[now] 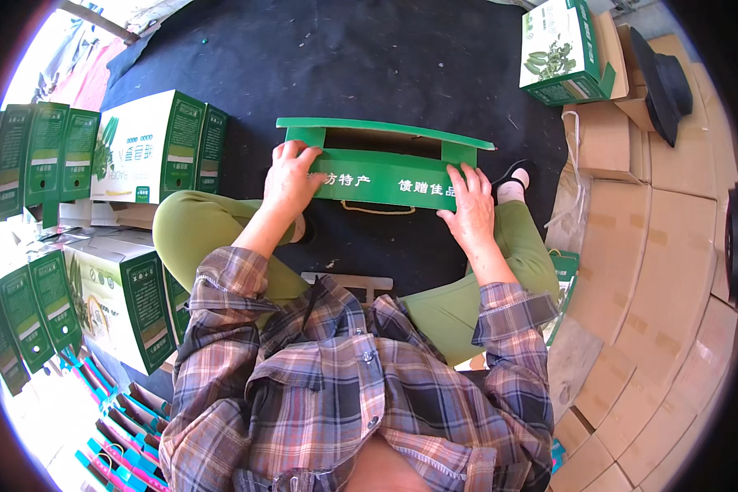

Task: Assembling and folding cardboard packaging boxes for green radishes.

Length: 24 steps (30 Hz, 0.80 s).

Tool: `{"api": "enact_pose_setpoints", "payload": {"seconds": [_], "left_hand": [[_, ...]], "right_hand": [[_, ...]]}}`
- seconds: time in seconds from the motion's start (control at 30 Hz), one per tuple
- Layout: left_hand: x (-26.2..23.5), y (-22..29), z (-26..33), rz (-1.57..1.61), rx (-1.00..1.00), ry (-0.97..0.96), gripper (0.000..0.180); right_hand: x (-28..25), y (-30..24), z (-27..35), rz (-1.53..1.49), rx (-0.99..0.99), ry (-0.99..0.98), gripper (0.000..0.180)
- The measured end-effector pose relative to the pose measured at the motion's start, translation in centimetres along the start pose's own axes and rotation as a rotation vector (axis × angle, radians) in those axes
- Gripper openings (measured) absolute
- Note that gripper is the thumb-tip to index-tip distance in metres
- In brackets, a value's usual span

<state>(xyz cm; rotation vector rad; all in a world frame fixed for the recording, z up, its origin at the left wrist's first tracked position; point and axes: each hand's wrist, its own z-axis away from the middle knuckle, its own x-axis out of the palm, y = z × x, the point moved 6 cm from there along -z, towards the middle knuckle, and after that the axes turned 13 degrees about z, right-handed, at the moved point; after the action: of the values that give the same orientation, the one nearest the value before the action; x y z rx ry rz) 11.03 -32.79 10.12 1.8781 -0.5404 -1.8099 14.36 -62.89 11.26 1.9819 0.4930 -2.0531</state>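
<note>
A green cardboard gift carton (381, 170) with white printing stands in front of me between my knees. Its top is partly open, and a dark gap shows between the near flap and the far edge. My left hand (291, 182) grips the near flap at its left end, fingers curled over the upper edge. At the other end my right hand (472, 207) holds the same flap, fingers on its face and thumb low near the bottom edge. A thin tan cord handle (377, 211) hangs below the flap. The carton's lower part is hidden.
Green-and-white cartons (131, 152) stand at my left, with more cartons (111, 287) nearer. Pink and blue folded boxes (123, 435) lie lower left. Brown cardboard boxes (672, 254) line the right, beneath a black hat (660, 86). Another green-and-white carton (553, 51) sits far right. Black sheeting (369, 66) covers the floor.
</note>
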Motion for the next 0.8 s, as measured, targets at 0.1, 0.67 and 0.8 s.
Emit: {"api": "enact_pose_setpoints", "payload": {"seconds": [0.1,0.67,0.8], "left_hand": [[0.7,1.0,0.7,-0.007,0.080,-0.095,0.078],[1.3,0.8,0.3,-0.111,0.127,-0.218,0.079],[2.0,0.6,1.0,-0.217,0.139,-0.185,0.097]], "right_hand": [[0.4,0.2,0.0,0.035,0.082,-0.045,0.085],[0.7,0.3,-0.5,-0.064,0.012,-0.001,0.078],[1.2,-0.2,-0.7,0.007,-0.027,-0.022,0.082]]}}
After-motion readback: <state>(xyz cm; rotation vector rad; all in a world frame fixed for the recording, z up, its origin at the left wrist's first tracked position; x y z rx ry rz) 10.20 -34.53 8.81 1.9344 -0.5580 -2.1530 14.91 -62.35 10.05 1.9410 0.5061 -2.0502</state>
